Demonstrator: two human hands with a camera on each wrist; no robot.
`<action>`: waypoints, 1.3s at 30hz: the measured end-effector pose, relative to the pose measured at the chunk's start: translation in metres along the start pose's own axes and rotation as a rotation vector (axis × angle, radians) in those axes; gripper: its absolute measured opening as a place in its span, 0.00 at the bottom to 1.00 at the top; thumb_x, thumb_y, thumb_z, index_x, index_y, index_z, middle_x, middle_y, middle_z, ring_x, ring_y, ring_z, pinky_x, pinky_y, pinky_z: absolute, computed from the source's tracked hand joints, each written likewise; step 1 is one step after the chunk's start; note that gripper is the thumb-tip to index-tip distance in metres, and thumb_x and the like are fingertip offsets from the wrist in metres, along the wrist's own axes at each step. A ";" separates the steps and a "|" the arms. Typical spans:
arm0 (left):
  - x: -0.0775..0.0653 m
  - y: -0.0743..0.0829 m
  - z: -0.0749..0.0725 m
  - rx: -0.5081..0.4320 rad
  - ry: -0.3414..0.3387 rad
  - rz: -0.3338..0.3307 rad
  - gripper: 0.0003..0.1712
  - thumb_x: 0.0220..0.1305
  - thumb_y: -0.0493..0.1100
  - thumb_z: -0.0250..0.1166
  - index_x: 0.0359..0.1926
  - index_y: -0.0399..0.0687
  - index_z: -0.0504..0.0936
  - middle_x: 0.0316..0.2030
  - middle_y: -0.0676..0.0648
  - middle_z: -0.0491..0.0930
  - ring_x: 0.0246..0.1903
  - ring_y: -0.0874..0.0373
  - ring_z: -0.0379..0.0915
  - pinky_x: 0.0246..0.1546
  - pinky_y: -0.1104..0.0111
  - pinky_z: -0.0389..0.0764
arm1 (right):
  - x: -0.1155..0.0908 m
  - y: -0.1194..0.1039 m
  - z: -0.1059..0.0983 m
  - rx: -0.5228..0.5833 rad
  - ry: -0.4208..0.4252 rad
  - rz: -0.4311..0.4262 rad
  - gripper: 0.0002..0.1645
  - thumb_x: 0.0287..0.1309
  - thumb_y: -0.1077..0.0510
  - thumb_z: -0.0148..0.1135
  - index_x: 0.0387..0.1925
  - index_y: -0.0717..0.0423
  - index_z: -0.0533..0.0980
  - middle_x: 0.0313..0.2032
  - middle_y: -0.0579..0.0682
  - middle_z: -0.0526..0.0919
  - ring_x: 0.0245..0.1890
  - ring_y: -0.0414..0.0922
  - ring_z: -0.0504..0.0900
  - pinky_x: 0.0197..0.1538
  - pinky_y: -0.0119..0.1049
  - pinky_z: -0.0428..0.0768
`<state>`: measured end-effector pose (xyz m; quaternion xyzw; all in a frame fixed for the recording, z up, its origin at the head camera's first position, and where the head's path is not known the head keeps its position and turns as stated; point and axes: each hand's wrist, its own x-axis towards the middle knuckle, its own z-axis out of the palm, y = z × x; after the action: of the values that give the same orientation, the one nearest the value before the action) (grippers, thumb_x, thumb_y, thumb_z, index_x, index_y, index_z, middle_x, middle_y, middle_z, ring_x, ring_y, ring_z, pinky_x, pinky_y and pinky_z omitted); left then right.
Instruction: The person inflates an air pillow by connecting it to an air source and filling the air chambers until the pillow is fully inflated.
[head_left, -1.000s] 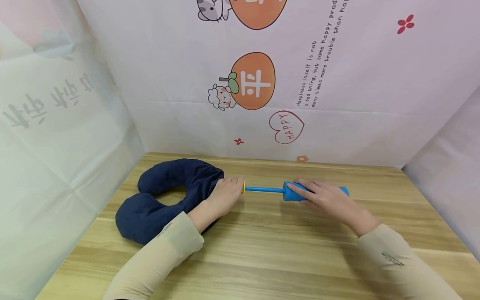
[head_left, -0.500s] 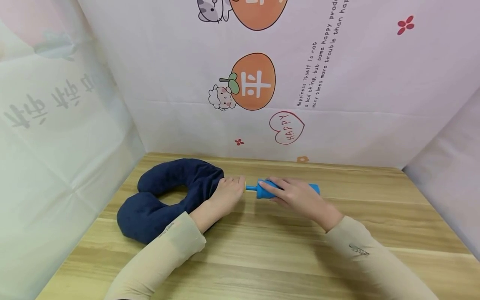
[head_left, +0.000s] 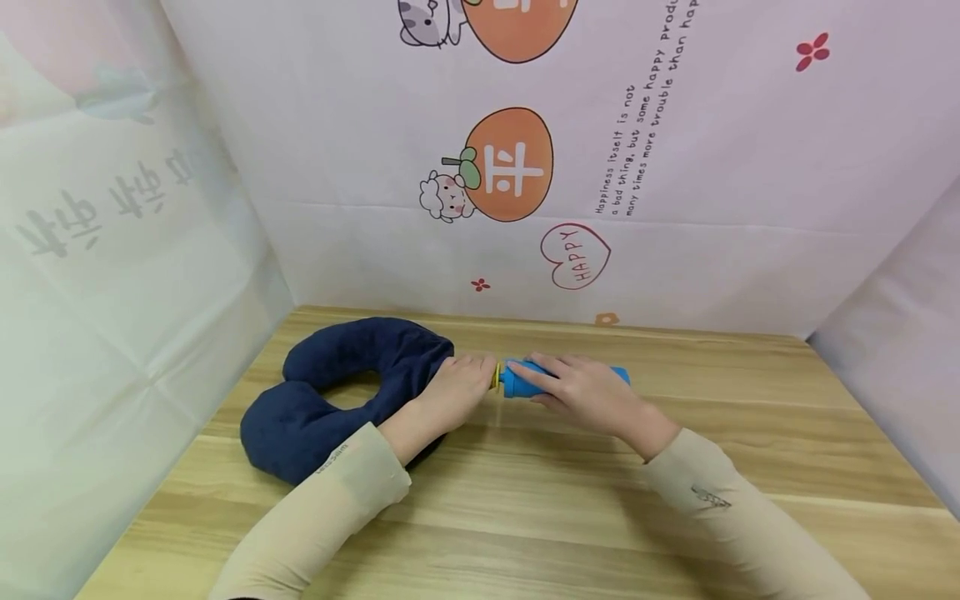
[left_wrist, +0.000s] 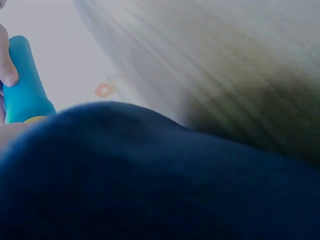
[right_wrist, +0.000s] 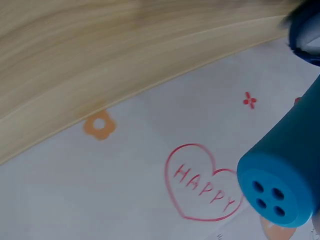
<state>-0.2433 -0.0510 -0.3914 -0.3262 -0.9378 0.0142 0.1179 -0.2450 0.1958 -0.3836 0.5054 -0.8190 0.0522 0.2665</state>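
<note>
A navy U-shaped neck pillow (head_left: 288, 425) lies on the left of the table, its opening to the left. My left hand (head_left: 457, 387) grips at the pillow's right edge, around the yellow-ended part of a blue hand pump (head_left: 519, 382). A yellow collar (head_left: 497, 377) shows just past the fingers; what joins pump and pillow is hidden under the hand. My right hand (head_left: 588, 396) is wrapped over the pump's blue barrel from above. Only a short piece of rod shows between collar and barrel. In the right wrist view the barrel's end (right_wrist: 270, 192) has several small holes.
The wood-grain table (head_left: 525, 533) extends in front of both hands and to the right. A white printed cloth (head_left: 712, 275) stands up along the back edge, with another cloth (head_left: 112, 333) on the left side.
My right hand has slid the pump barrel left toward my left hand, so the long exposed rod is now nearly all inside. The left hand and pillow have shifted only slightly right.
</note>
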 end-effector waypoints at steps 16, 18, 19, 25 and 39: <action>0.000 -0.008 0.004 -0.039 -0.033 -0.032 0.03 0.77 0.36 0.57 0.47 0.46 0.72 0.45 0.48 0.81 0.42 0.54 0.77 0.40 0.63 0.74 | -0.065 0.038 -0.032 -0.001 0.024 0.009 0.33 0.80 0.37 0.39 0.66 0.55 0.75 0.53 0.56 0.84 0.45 0.55 0.86 0.41 0.52 0.84; 0.000 -0.009 0.004 -0.040 -0.039 -0.036 0.03 0.78 0.36 0.57 0.47 0.45 0.72 0.46 0.48 0.81 0.42 0.53 0.78 0.41 0.62 0.74 | -0.071 0.041 -0.036 0.008 0.015 0.021 0.34 0.79 0.37 0.39 0.66 0.56 0.75 0.54 0.56 0.84 0.46 0.55 0.86 0.42 0.52 0.84; 0.000 -0.009 0.004 -0.040 -0.043 -0.037 0.03 0.78 0.36 0.57 0.47 0.45 0.72 0.46 0.48 0.82 0.43 0.53 0.78 0.41 0.62 0.74 | -0.074 0.042 -0.038 0.012 0.013 0.025 0.34 0.79 0.37 0.40 0.65 0.56 0.75 0.54 0.57 0.84 0.46 0.56 0.86 0.42 0.52 0.84; -0.001 -0.010 0.003 -0.024 -0.022 -0.032 0.04 0.76 0.33 0.58 0.44 0.45 0.72 0.43 0.47 0.82 0.39 0.53 0.78 0.40 0.62 0.75 | -0.079 0.040 -0.041 -0.004 0.023 0.024 0.35 0.80 0.37 0.38 0.65 0.57 0.76 0.53 0.57 0.84 0.44 0.56 0.87 0.42 0.52 0.85; -0.003 -0.002 -0.006 0.028 -0.005 -0.066 0.05 0.74 0.30 0.58 0.41 0.42 0.73 0.41 0.44 0.82 0.39 0.52 0.79 0.44 0.58 0.79 | -0.032 0.013 -0.015 -0.029 0.095 -0.023 0.36 0.80 0.38 0.35 0.65 0.57 0.77 0.51 0.56 0.84 0.39 0.52 0.86 0.40 0.47 0.85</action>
<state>-0.2408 -0.0541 -0.3856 -0.2935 -0.9481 0.0241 0.1202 -0.2389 0.2331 -0.3841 0.5079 -0.8001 0.0612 0.3131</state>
